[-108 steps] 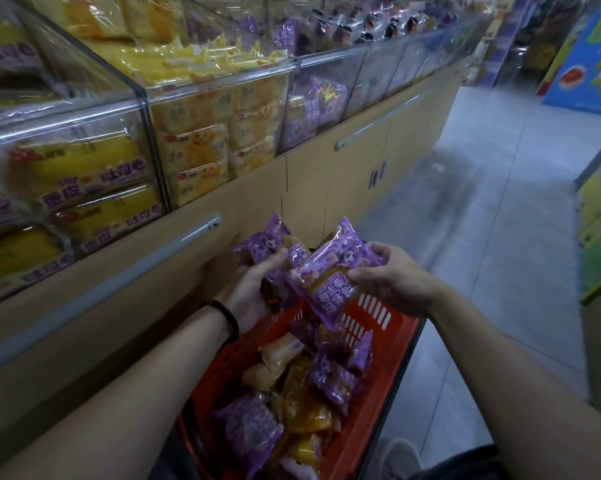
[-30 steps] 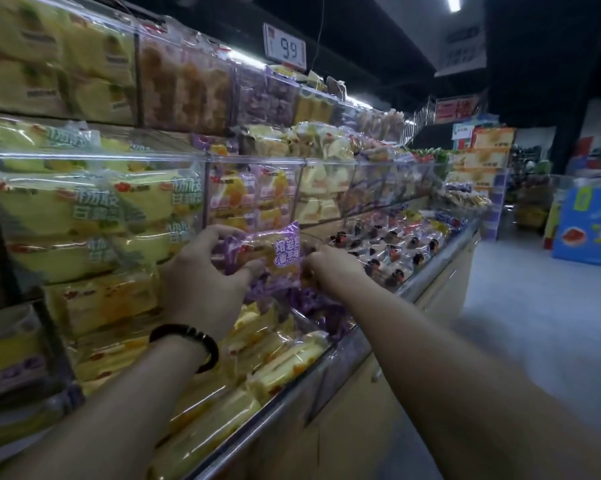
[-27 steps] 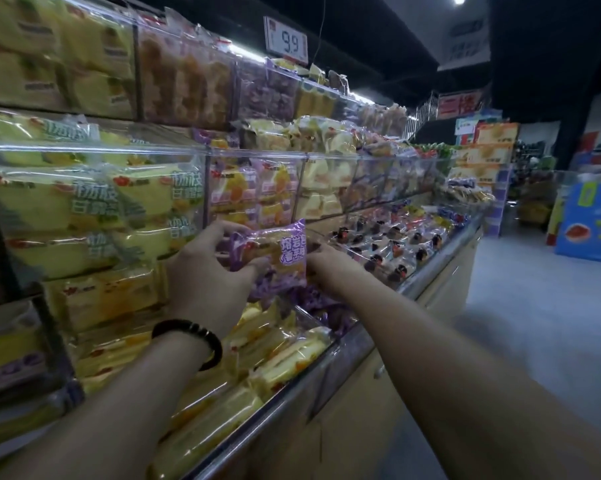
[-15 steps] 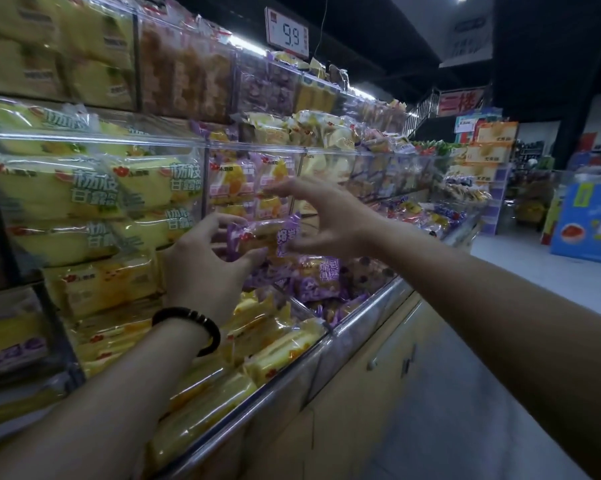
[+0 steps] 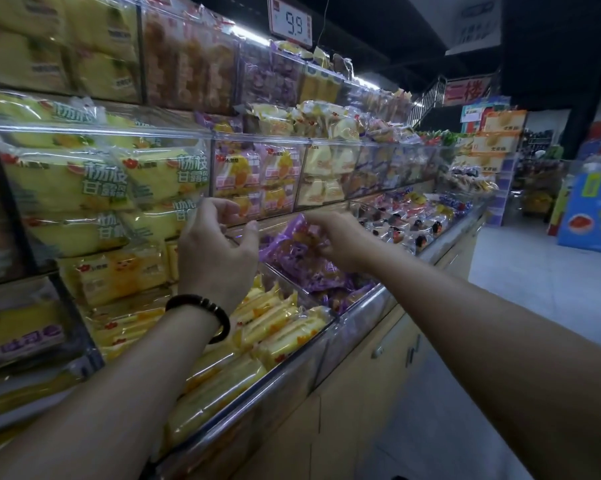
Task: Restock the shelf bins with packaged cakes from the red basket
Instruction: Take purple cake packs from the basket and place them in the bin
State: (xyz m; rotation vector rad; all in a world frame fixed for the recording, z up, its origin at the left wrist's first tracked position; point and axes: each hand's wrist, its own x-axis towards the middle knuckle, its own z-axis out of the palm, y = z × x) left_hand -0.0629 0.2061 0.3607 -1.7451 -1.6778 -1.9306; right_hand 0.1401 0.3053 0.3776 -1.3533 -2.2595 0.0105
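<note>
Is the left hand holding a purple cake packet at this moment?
No, the left hand is empty, its fingers loosely curled; only the right hand grips a purple packet.

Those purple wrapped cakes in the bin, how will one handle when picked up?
Probably light and squashy: the purple cake packet looks puffy where the right hand holds it. Its glossy film likely crinkles and may slip from a loose grip.
</note>
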